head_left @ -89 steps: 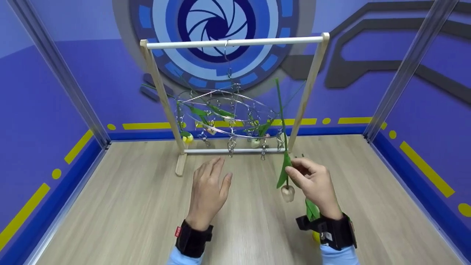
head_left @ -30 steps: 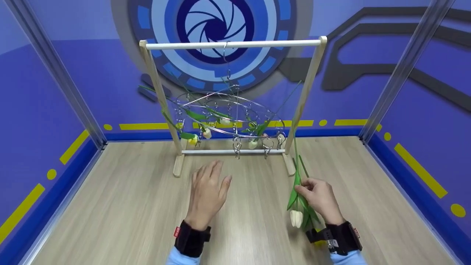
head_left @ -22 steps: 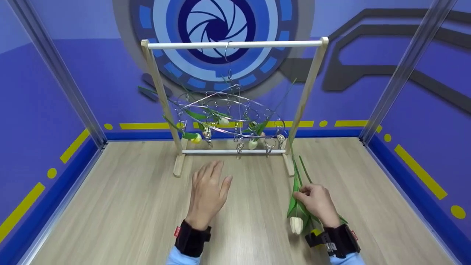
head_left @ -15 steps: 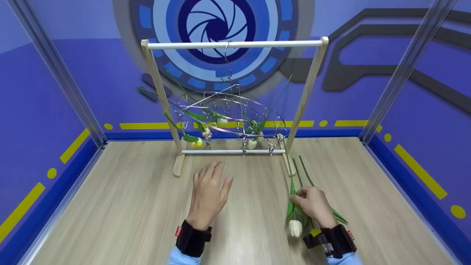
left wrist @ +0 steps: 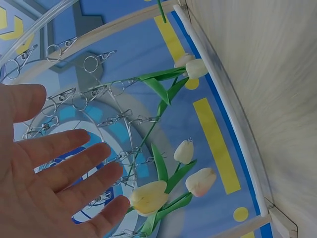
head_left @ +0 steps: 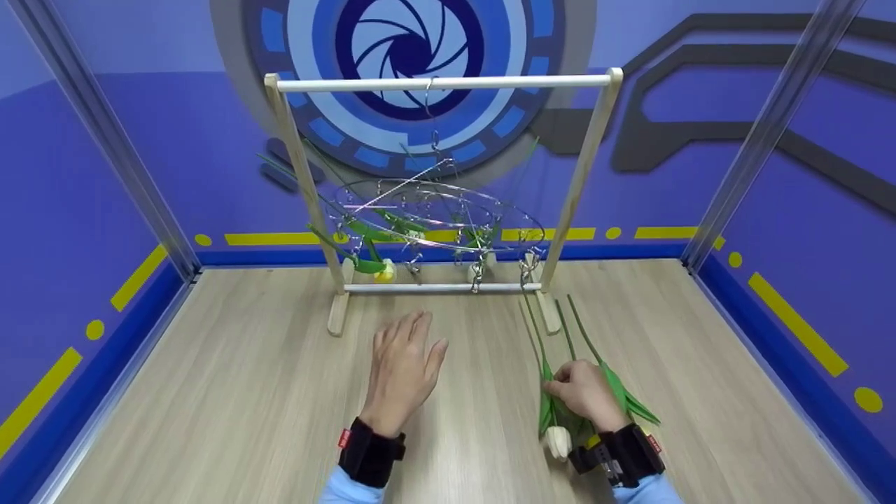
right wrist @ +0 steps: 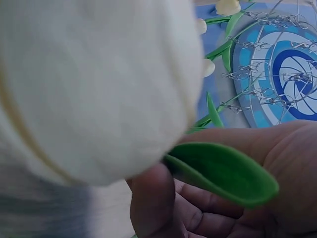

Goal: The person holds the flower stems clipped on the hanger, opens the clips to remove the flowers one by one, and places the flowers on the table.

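My right hand (head_left: 586, 393) pinches the stem of a white tulip (head_left: 558, 442) low over the table's right side, its bloom toward me and its stem pointing at the rack. In the right wrist view the white bloom (right wrist: 99, 89) fills much of the frame, with a green leaf (right wrist: 223, 171) across the fingers. Under and beside that hand lie other tulips, with green stems (head_left: 582, 329) and leaves (head_left: 619, 385) showing; a yellow bloom is mostly hidden by the wrist strap. My left hand (head_left: 404, 371) is held with fingers extended, holding nothing, in front of the rack.
A wooden rack (head_left: 441, 82) stands at the back, with a round wire clip hanger (head_left: 448, 210) hanging from its bar. Several tulips hang from its clips, among them a yellow one (head_left: 385, 271). Blue patterned walls enclose the table (head_left: 266, 392).
My right hand has come down and toward me with the white tulip, whose stem now slants left toward the rack. The hanger has turned, shifting its hanging tulips. The left hand has barely moved.
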A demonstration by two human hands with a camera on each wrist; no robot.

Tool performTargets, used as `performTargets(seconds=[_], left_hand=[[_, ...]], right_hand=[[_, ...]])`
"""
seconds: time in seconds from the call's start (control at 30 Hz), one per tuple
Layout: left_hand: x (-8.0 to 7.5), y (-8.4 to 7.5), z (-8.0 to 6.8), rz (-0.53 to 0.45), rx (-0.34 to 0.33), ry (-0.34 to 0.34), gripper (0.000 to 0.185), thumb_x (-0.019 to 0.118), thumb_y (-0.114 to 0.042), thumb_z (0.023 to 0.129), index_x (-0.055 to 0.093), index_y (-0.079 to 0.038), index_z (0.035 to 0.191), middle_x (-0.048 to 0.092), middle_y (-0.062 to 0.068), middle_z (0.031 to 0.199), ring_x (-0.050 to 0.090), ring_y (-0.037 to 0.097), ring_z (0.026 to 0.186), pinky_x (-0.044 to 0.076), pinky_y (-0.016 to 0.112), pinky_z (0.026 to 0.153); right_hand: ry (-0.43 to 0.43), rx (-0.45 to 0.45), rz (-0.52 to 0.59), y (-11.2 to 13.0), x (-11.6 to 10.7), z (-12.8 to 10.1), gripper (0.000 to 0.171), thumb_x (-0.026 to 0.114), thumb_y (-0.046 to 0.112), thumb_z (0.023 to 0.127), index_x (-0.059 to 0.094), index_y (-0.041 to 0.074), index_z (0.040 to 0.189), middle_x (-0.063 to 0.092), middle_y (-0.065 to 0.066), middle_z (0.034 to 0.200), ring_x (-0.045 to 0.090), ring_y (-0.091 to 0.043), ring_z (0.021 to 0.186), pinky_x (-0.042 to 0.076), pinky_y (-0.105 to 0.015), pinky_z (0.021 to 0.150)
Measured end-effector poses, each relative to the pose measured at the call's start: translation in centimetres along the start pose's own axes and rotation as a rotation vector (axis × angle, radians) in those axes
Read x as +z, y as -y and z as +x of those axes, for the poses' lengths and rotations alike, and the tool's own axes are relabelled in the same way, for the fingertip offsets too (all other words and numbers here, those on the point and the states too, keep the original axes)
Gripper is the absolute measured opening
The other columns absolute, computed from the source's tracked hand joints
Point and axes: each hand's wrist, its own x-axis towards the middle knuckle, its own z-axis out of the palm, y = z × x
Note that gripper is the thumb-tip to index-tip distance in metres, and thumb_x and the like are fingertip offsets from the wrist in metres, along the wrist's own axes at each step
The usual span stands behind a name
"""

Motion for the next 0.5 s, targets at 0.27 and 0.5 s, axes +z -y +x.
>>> performTargets(seconds=[0.27,0.5], left_hand=[[1.0,0.2,-0.2,0.005,-0.023,0.043,0.045,0.067,-0.029,0.101,0.064,0.002,0.133,0.064,0.021,0.134,0.058,0.039,0.127,0.041,0.055,0.105],[1.2,0.1,-0.3,0.009,-0.038,0.078,0.046,0.065,-0.032,0.102,0.065,0.002,0.133,0.063,0.021,0.135,0.058,0.039,0.127,0.041,0.056,0.105]], right_hand=[[0.018,-0.004,-0.025,0.0,0.5,0.0,0.036,0.074,0.006,0.089,0.054,0.012,0.059,0.035,0.006,0.054,0.033,-0.011,0.050,0.028,-0.026,0.050],[0.033,0.008,-0.028,-0.2,1.0,0.1,0.045,0.074,0.006,0.088,0.045,0.016,0.055,0.029,0.007,0.054,0.029,-0.010,0.049,0.025,-0.025,0.049]])
